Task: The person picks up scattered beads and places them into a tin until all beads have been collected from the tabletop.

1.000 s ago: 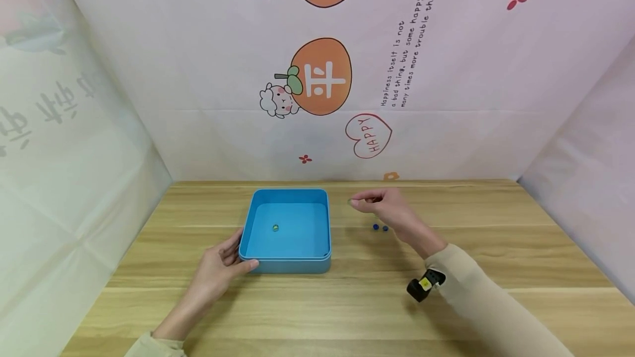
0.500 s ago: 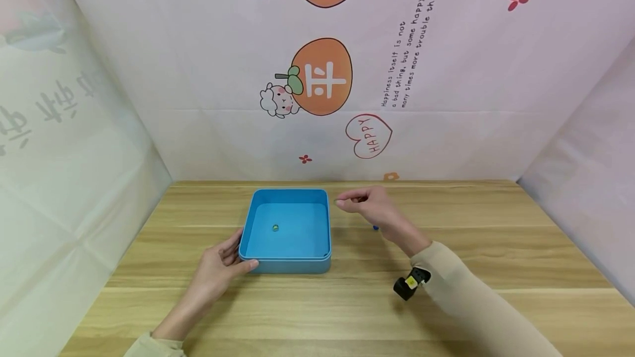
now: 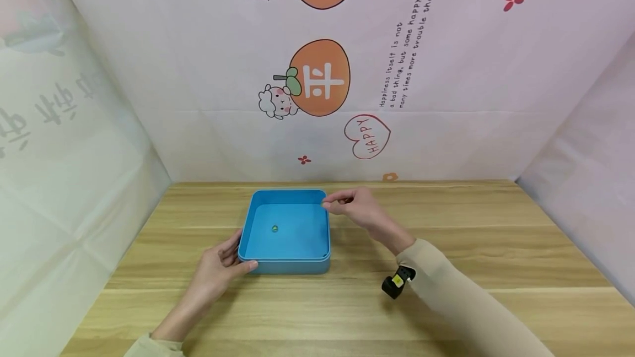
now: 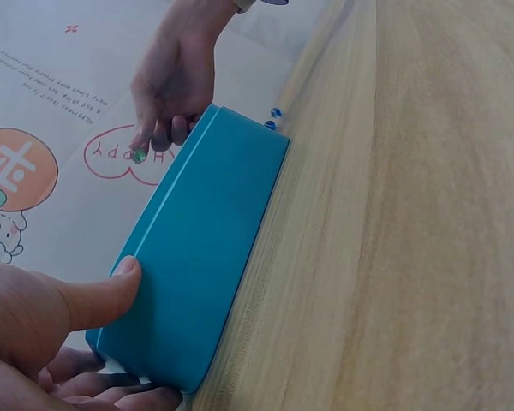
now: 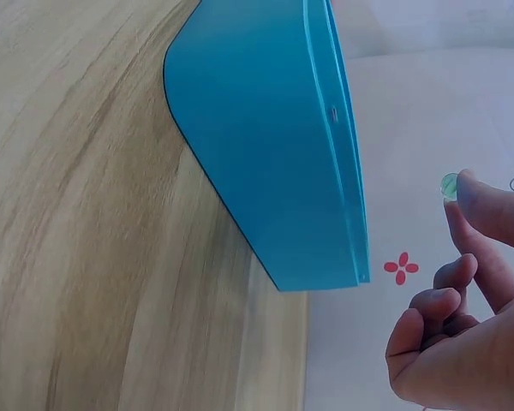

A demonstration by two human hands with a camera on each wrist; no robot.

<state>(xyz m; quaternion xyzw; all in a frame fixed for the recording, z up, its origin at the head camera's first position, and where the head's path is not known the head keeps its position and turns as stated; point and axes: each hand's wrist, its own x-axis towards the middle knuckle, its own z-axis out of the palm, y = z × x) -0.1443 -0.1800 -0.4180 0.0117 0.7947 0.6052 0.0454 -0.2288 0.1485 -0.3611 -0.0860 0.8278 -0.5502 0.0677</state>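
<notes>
A square blue open-topped box (image 3: 288, 266) stands on the table, a clear green-yellow marble (image 3: 275, 228) lying on its floor. My left hand (image 3: 215, 269) grips the box's near left corner, thumb on the front wall and fingers along the left side. Over the box's far right rim is my right hand (image 3: 359, 208). Its thumb and index finger pinch a clear green marble (image 5: 449, 186), held above rim height in the right wrist view, while the other fingers curl in. Two blue marbles (image 4: 274, 118) show beyond the box in the left wrist view; the right arm hides them in the head view.
The wood-grain table (image 3: 307, 318) runs back to a printed white cloth (image 3: 223, 142), with cloth sides left and right. A black wrist camera (image 3: 394, 285) hangs under the right sleeve.
My right hand has moved left with the green marble, from right of the box to its right rim, its arm now covering the blue marbles. My left hand and the box stay put.
</notes>
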